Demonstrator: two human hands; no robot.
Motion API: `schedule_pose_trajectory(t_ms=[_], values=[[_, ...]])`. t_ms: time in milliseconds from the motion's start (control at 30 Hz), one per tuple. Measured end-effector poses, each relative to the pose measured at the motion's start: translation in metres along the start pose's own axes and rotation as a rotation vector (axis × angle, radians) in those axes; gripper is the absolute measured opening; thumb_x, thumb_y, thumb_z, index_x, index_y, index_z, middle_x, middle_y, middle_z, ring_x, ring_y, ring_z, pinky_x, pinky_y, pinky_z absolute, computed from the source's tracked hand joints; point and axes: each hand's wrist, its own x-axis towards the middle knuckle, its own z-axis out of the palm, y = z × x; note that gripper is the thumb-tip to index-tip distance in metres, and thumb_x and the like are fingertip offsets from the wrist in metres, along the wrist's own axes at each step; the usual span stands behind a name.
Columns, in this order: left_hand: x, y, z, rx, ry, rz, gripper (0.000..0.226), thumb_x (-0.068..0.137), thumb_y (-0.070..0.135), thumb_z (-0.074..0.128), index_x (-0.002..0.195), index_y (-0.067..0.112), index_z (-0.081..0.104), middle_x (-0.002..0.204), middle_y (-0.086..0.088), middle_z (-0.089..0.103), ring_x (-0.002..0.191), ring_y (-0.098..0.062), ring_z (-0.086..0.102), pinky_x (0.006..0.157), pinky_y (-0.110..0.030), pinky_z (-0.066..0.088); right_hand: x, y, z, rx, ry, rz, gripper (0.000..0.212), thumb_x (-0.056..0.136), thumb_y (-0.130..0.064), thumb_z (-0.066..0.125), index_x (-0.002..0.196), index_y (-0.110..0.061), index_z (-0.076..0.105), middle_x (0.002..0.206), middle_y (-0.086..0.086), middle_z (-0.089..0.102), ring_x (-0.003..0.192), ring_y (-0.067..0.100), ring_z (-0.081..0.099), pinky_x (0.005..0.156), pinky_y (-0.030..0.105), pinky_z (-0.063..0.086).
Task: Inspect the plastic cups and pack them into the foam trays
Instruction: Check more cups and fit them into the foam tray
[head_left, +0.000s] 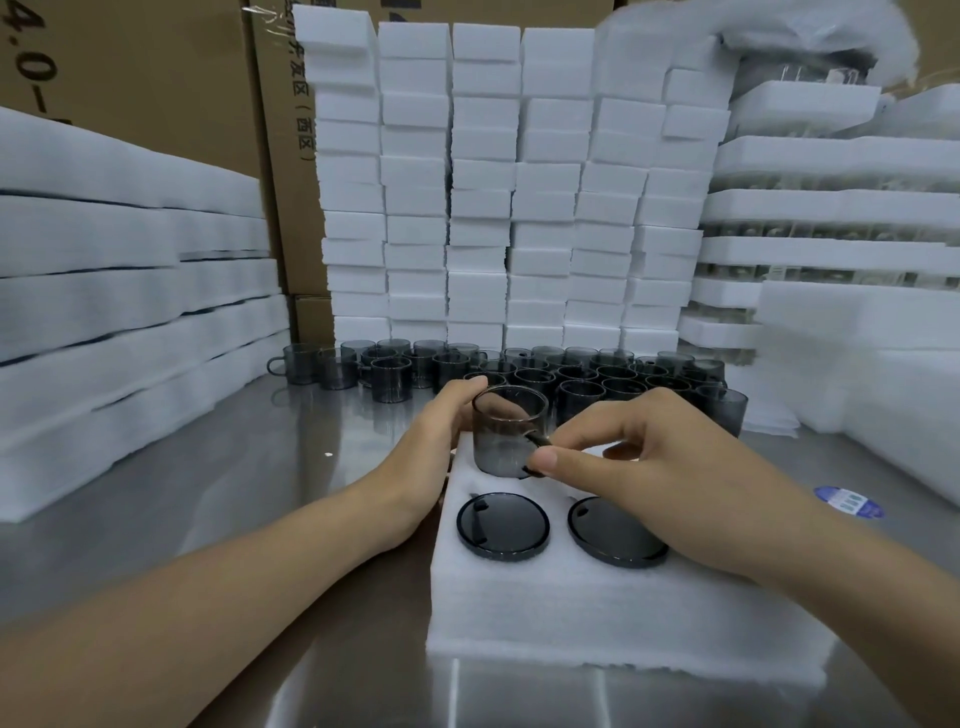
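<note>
Smoky plastic cup (506, 436) looks light, stiff, slick; left grip (441, 431) curls round its wall; right grip (639, 452) pinches the handle (538, 440). That hold suits the foam tray (597, 613).

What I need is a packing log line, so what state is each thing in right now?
Held cup: upright, partly down in the tray's rear left pocket.
Left hand: grips held cup's side.
Right hand: pinches its handle.
Foam tray: flat on the table, two front pockets filled.
Front cups: seated in pockets, sunk flush.
Loose cups: upright behind tray, unpacked.
</note>
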Motion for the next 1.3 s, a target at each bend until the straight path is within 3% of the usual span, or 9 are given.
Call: schedule_pose_trajectory(t_ms=[100,167,267,400,600,733,900,1067,1300], values=[[-0.002,0.002,0.002,0.028,0.001,0.034,0.053,0.091,0.058,0.049,0.087,0.018,0.084,0.114,-0.018,0.076,0.127,-0.045,0.062,0.124,-0.065,0.033,0.0,0.0,0.002,0.027,-0.062,0.009,0.02,0.095,-0.058,0.066,0.085,-0.046,0.08,0.088,-0.001,0.075,0.085,0.046,0.064,0.089,0.061,0.057],[-0.002,0.003,0.003,0.034,-0.005,0.06,0.052,0.092,0.056,0.048,0.084,0.019,0.084,0.107,-0.013,0.078,0.118,-0.038,0.067,0.123,-0.064,0.035,0.0,0.0,0.002,0.025,-0.101,0.017,0.02,0.096,-0.059,0.064,0.086,-0.051,0.079,0.081,0.013,0.069,0.072,0.046,0.055,0.075,0.049,0.058],[-0.004,0.005,0.008,0.053,0.017,0.111,0.048,0.093,0.051,0.05,0.076,0.022,0.084,0.096,-0.009,0.079,0.104,-0.027,0.069,0.12,-0.06,0.042,-0.001,0.0,0.0,0.051,-0.099,0.023,0.02,0.095,-0.059,0.062,0.097,-0.049,0.08,0.059,0.012,0.052,0.048,0.019,0.031,0.054,0.025,0.034],[-0.005,0.008,0.011,0.093,0.053,0.13,0.046,0.09,0.049,0.051,0.073,0.021,0.083,0.09,-0.009,0.079,0.092,-0.018,0.071,0.098,-0.043,0.051,0.001,0.0,0.001,0.059,-0.029,0.008,0.014,0.097,-0.044,0.071,0.09,-0.035,0.079,0.083,-0.018,0.076,0.072,-0.001,0.067,0.077,0.025,0.047],[-0.003,0.009,0.012,0.224,0.061,0.073,0.05,0.086,0.06,0.055,0.071,0.023,0.084,0.088,-0.004,0.082,0.086,-0.01,0.074,0.099,-0.041,0.051,0.002,0.003,0.003,-0.082,-0.004,0.06,0.022,0.087,-0.057,0.068,0.088,-0.037,0.077,0.111,-0.026,0.069,0.104,0.007,0.068,0.102,0.042,0.052],[0.0,0.006,0.008,0.216,0.041,0.027,0.058,0.079,0.076,0.06,0.083,0.024,0.086,0.095,-0.001,0.082,0.095,-0.013,0.075,0.109,-0.046,0.051,0.0,0.002,0.004,-0.1,0.017,0.067,0.014,0.089,-0.051,0.072,0.096,-0.039,0.071,0.116,-0.027,0.065,0.109,-0.002,0.062,0.104,0.036,0.049],[0.003,0.005,0.008,0.133,0.02,-0.007,0.041,0.088,0.058,0.06,0.093,0.028,0.086,0.099,-0.001,0.082,0.096,-0.01,0.076,0.095,-0.038,0.051,-0.002,-0.002,0.004,-0.059,0.05,0.027,0.032,0.088,-0.045,0.076,0.116,-0.052,0.061,0.116,-0.029,0.065,0.117,-0.011,0.056,0.099,0.023,0.046],[0.003,0.006,0.005,0.187,-0.022,0.022,0.046,0.081,0.054,0.064,0.11,0.024,0.082,0.115,-0.008,0.08,0.116,-0.019,0.073,0.109,-0.04,0.05,-0.002,-0.003,0.005,-0.133,0.065,0.026,0.031,0.087,-0.054,0.072,0.117,-0.053,0.067,0.117,-0.034,0.064,0.116,-0.014,0.055,0.103,0.026,0.047],[0.009,0.005,0.001,0.215,-0.028,0.002,0.026,0.08,0.033,0.07,0.102,0.035,0.084,0.107,0.003,0.081,0.108,-0.015,0.074,0.104,-0.039,0.053,-0.002,-0.002,0.005,-0.26,0.051,0.076,0.041,0.083,-0.066,0.065,0.121,-0.053,0.07,0.117,-0.033,0.061,0.116,-0.016,0.051,0.103,0.026,0.047]])
